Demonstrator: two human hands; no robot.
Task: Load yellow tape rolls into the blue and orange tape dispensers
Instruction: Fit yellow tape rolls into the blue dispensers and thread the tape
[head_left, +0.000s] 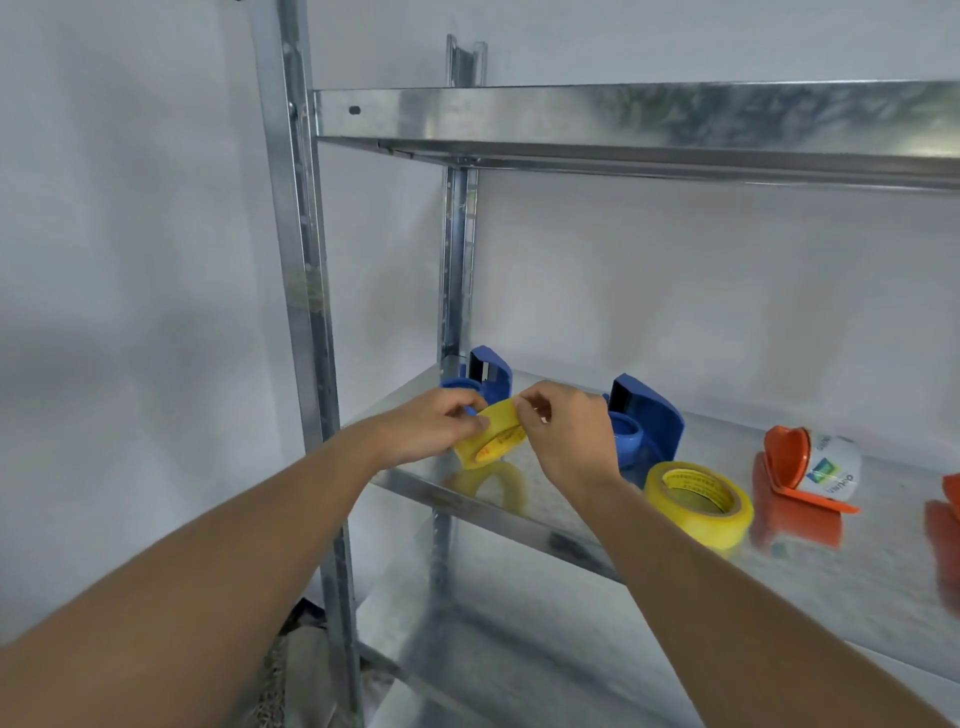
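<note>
Holding a yellow roll of clear-backed packing tape above the front edge of the galvanised steel shelf, we grip it with both hands. Our left hand closes around the roll's left side, thumb across its outer face, while the fingers of our right hand pinch at the roll's upper rim; we cannot tell whether a loose end of tape is caught between them. Its yellow reflection shows on the shelf just below.

Behind the held roll, at the shelf's back left corner, stands a blue plastic tape dispenser, partly hidden by our left hand. A second blue plastic tape dispenser sits just right of the held roll, behind our right wrist. In front of that one, near the shelf's front edge, a second yellow tape roll lies tilted with its printed core facing up. Further right of the held roll rests an orange plastic dispenser carrying a white labelled roll. Another orange piece is cut off at the frame's right edge.
</note>
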